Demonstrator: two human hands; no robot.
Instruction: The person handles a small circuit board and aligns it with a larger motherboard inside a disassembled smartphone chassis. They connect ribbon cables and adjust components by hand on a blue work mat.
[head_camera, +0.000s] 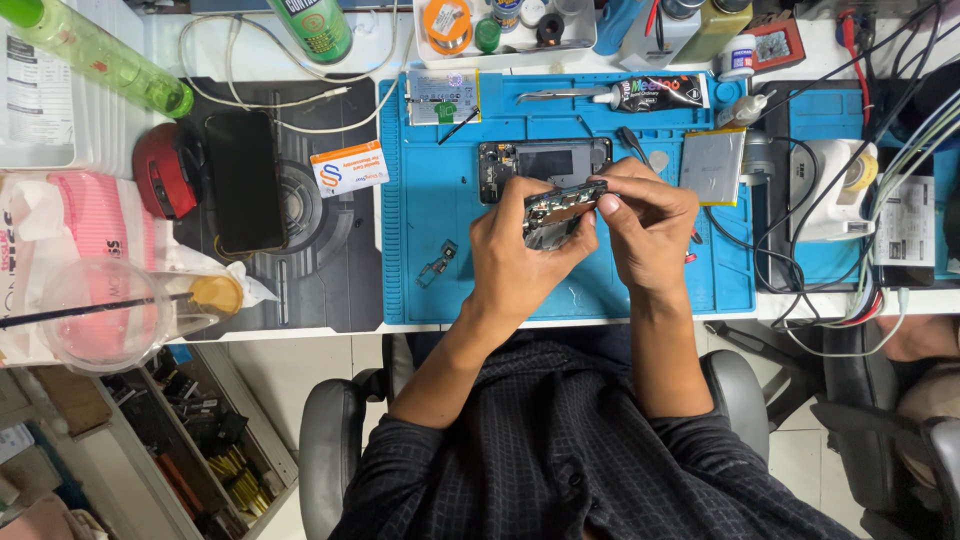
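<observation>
My left hand (520, 255) grips a small opened phone frame (560, 212) and holds it tilted above the blue work mat (430, 200). My right hand (648, 225) pinches the upper right end of that same frame, fingertips on its edge. Just behind both hands lies an opened phone body (540, 160) with its insides exposed. A flat silver battery (712, 165) rests to the right of my right hand. A small loose metal part (438, 263) lies on the mat to the left of my left hand.
A black phone (245, 180) and a red mouse-like object (165, 170) sit on the dark mat at left. A glue tube (655, 92), tweezers (555, 95), bottles and tape stand along the back. Cables and a white device (830, 190) crowd the right. A plastic cup (100, 315) stands front left.
</observation>
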